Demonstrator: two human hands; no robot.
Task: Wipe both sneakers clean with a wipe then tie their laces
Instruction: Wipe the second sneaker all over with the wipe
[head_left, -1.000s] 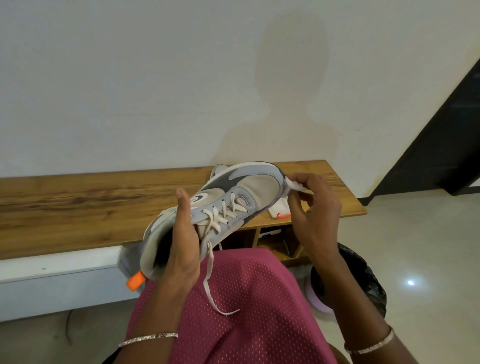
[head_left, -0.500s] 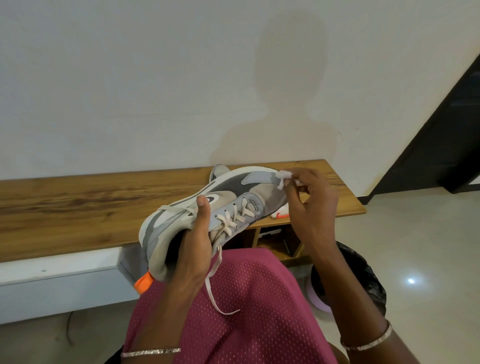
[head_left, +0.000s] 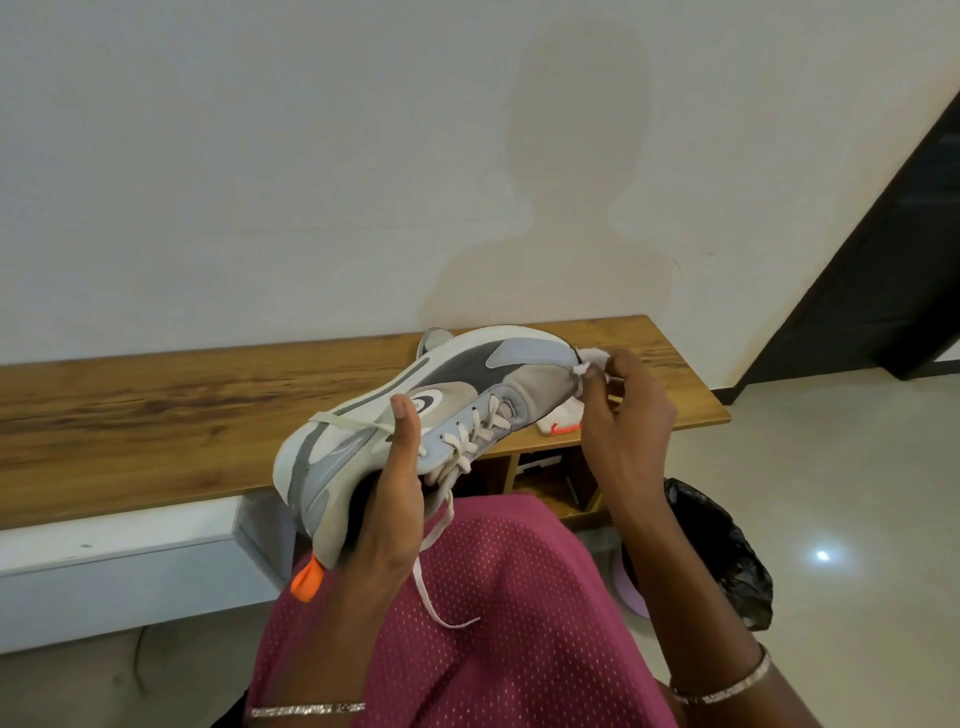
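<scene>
A grey and white sneaker (head_left: 457, 384) with an orange heel tab is held above my lap, turned on its side, toe pointing right. My left hand (head_left: 387, 499) grips it through the opening, thumb up on its side. Its cream laces (head_left: 462, 447) are untied and one end hangs down over my pink skirt. My right hand (head_left: 623, 431) pinches a small white wipe (head_left: 592, 359) against the toe. The second sneaker (head_left: 436, 340) shows only as a grey heel behind the first, on the bench.
A long wooden bench (head_left: 156, 415) runs along the white wall. A white pack with an orange mark (head_left: 558, 423) lies on it near the toe. Open shelves sit beneath the bench. A bin lined with a black bag (head_left: 722, 551) stands on the tiled floor at right.
My left hand has rolled the sneaker so its side and sole edge face up. My right hand has kept the wipe at the toe, shifting slightly right.
</scene>
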